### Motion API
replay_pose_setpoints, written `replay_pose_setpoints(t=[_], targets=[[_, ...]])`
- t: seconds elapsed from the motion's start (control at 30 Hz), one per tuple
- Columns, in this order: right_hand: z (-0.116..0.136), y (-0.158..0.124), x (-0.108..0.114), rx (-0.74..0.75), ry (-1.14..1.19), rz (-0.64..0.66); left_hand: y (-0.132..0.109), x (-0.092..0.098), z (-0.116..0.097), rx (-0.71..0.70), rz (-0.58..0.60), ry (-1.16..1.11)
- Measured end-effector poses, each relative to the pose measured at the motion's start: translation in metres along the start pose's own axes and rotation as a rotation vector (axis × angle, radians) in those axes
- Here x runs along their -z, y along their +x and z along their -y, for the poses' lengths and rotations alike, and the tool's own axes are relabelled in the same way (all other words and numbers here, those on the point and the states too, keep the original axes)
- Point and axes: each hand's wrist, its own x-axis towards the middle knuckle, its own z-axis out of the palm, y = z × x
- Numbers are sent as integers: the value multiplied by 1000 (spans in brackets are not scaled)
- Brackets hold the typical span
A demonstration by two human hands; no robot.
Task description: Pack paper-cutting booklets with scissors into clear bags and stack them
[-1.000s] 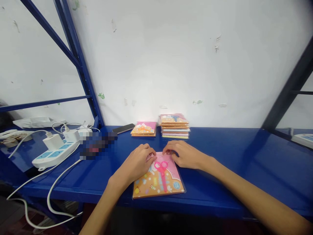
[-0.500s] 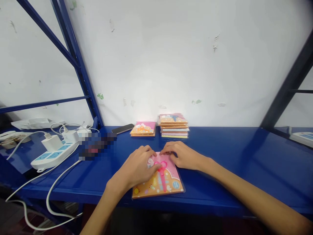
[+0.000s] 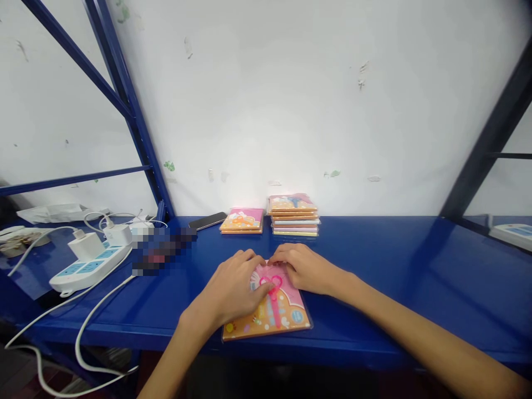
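Fingers of the left hand and right hand curl onto a pink craft packet, grip unclear.

The left hand and right hand lie palm-down, curled, fingertips almost meeting, though the gap is hard to judge.

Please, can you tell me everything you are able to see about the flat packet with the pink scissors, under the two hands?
The packet is flat and sealed in glossy clear plastic, with a pink and orange cover dotted with colored shapes. A pink scissors shape with heart-like handles runs down its middle; whether real or printed, I cannot tell. It lies flat near the front edge of the blue shelf. The left hand and right hand rest on its upper part.
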Motion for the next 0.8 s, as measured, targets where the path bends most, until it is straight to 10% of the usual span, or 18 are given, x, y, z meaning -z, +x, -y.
replay_pose_setpoints(t=[0.8], targets=[[2, 3, 3, -129, 4, 9, 3, -5, -7, 27, -1, 19]])
